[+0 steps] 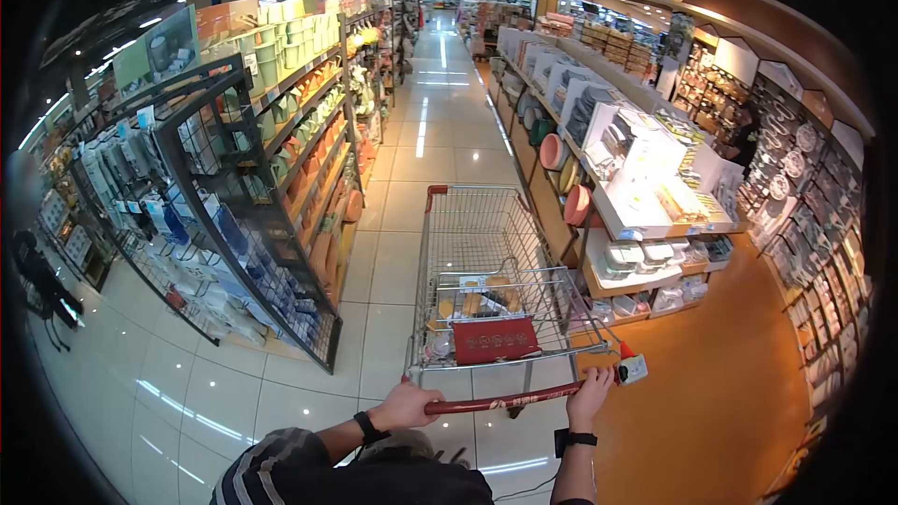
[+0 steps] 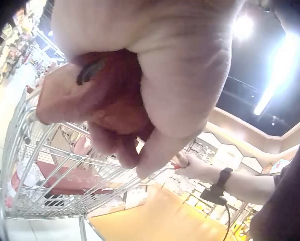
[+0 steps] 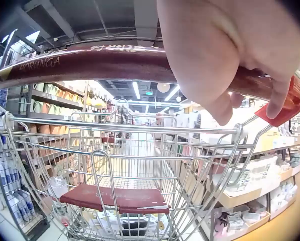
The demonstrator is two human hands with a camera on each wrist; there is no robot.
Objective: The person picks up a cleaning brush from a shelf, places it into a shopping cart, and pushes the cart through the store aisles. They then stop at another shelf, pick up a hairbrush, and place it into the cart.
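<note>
A wire shopping cart [image 1: 477,252] stands in front of the person, its dark red handle bar [image 1: 505,402] across the near side. The left hand [image 1: 408,405] grips the bar's left end; in the left wrist view that hand [image 2: 145,75] curls round the red end. Near the other end the right hand [image 1: 590,397] holds the bar, its fingers bent over it in the right wrist view [image 3: 235,55]. A red seat flap [image 1: 496,340] lies inside the cart, with several packaged items [image 1: 482,299] and a clear bottle [image 1: 437,347] by it.
Shelves of colourful pots [image 1: 309,131] and a black wire rack [image 1: 253,252] line the left. Lit display shelves [image 1: 645,178] stand close to the cart's right side. A tiled aisle [image 1: 435,122] runs ahead between them. A person in dark clothes [image 1: 42,276] is at the far left.
</note>
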